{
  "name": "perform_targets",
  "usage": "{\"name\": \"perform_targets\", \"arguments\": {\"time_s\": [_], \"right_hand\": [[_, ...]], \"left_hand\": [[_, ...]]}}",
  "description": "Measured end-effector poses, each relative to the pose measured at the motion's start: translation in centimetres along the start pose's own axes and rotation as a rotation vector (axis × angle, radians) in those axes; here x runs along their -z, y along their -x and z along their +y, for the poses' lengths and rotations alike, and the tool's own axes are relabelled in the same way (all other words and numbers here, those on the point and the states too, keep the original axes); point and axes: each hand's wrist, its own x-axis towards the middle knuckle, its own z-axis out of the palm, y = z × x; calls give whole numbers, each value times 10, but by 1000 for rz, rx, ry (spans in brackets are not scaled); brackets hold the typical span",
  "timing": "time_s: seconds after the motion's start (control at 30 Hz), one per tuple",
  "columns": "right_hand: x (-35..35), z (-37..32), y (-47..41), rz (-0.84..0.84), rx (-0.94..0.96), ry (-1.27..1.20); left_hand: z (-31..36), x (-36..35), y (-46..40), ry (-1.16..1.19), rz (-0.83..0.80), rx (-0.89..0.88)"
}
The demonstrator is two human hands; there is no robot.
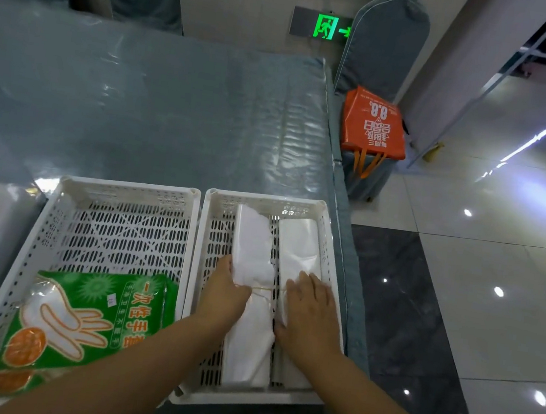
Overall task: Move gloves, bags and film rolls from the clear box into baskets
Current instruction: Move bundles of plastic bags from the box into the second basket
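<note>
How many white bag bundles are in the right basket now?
2. The left bundle lies under the left hand; the right bundle lies beside it, under the right hand. Others may be hidden.

Right basket (328, 244): two white bag bundles (254, 249) (299, 244) lying lengthwise, side by side. Left basket (57, 214): green glove pack (86, 314) flat at near end.

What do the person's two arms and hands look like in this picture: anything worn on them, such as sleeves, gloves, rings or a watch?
Both forearms are bare as far as the frame shows, with no sleeve in view. The left hand and the right hand wear no gloves. No watch or bracelet shows on either wrist. No ring is plainly visible; the fingers are too blurred to be sure. Nails look short and unpainted.
</note>
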Motion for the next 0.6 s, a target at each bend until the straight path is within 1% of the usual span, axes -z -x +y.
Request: {"name": "perform_targets", "arguments": {"time_s": [0.07, 0.13, 0.17, 0.23, 0.3, 0.33, 0.37, 0.43, 0.53, 0.6], "right_hand": [[3, 6, 2, 55, 34, -59], [5, 13, 3, 105, 55, -89], [6, 16, 4, 119, 58, -98], [6, 18, 4, 143, 56, -101], [5, 16, 5, 185, 60, -75], [5, 14, 5, 199, 60, -54], [5, 12, 5, 207, 60, -41], [5, 9, 3, 204, 58, -36], [8, 3, -3, 175, 73, -19], [15, -2, -8, 176, 110, -15]], "left_hand": [[-2, -4, 5, 25, -56, -38], [-4, -8, 11, -63, -107, -79], [-7, -10, 14, -156, -130, -86], [-14, -12, 19, -478, -105, -122], [-22, -13, 23, -778, -57, -317], [-26, -14, 24, -857, -82, -402], [-28, -16, 25, -905, -124, -446], [-28, -17, 25, -950, -187, -439], [-18, -11, 20, -971, -224, -433], [-4, 1, 18, -960, -221, -452]]}}
